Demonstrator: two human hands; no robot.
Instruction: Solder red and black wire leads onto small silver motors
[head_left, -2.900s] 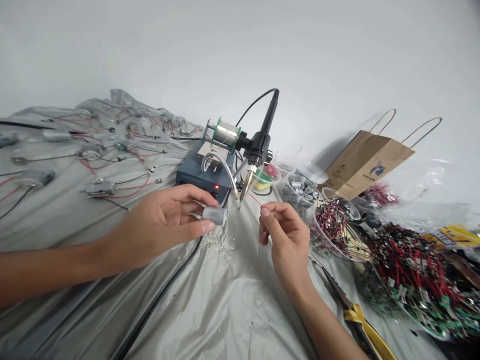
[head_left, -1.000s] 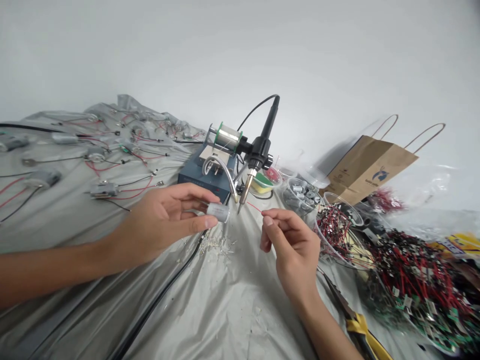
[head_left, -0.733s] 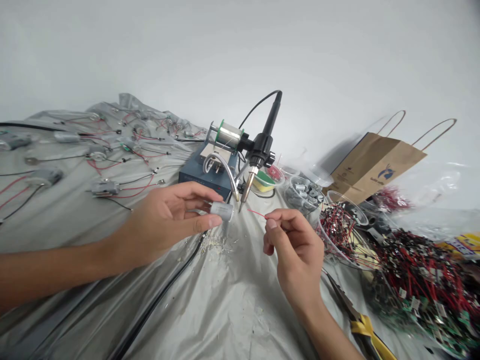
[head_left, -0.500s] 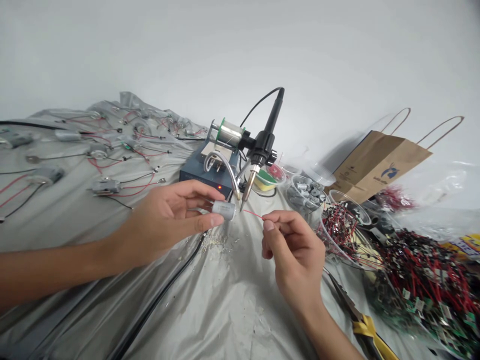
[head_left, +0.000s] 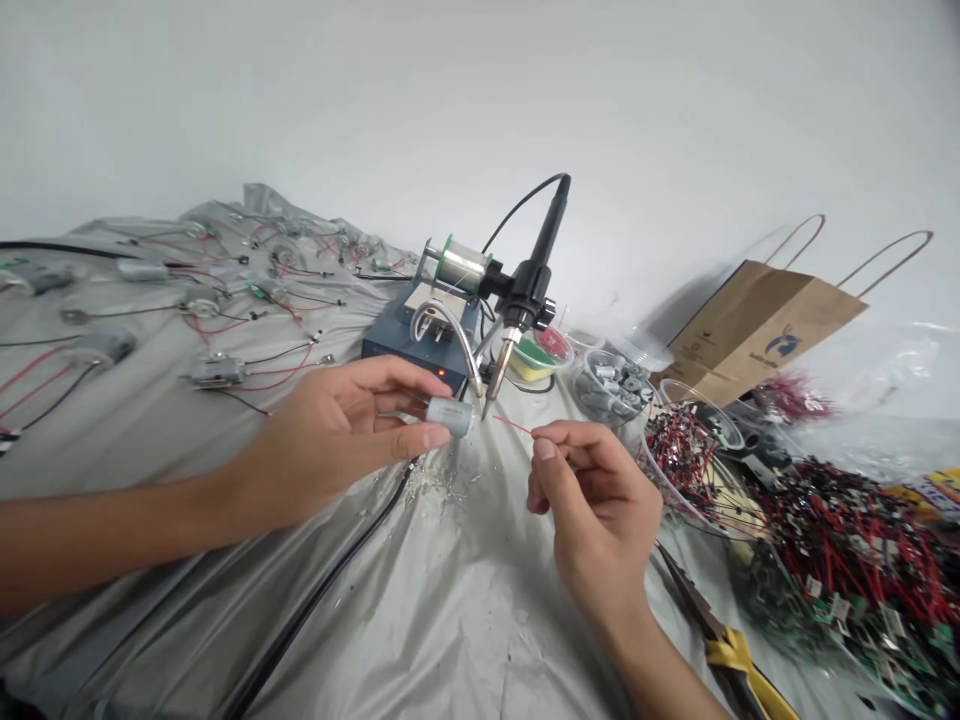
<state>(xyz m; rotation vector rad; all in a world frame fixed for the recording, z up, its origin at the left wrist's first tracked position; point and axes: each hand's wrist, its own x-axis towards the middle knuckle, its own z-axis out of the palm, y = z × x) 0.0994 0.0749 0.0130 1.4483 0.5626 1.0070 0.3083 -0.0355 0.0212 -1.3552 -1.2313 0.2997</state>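
Observation:
Between the thumb and fingers of my left hand (head_left: 356, 420) is a small grey cylindrical motor (head_left: 450, 417), lying sideways with one end toward the soldering iron. My right hand (head_left: 592, 490) pinches a thin red wire (head_left: 512, 424), whose free end points left at the iron's tip. The soldering iron (head_left: 517, 310) is clamped in a stand with its tip down, between the motor and the wire. A curved metal solder guide (head_left: 466, 345) ends beside that tip. Behind it, the blue solder feeder base (head_left: 390, 335) shows a lit red light and carries a solder spool (head_left: 461, 265).
Motors with red and black leads (head_left: 217, 370) are spread over the grey sheet at left. At right are a tub of motors (head_left: 611, 385), a heap of wired circuit boards (head_left: 855, 560), yellow-handled pliers (head_left: 727, 650) and a paper bag (head_left: 750, 325). Solder scraps (head_left: 446, 485) lie below the tip.
My right hand has shifted slightly right with the red wire, so its end sits a little farther from the motor. My left hand still holds the motor in nearly the same place.

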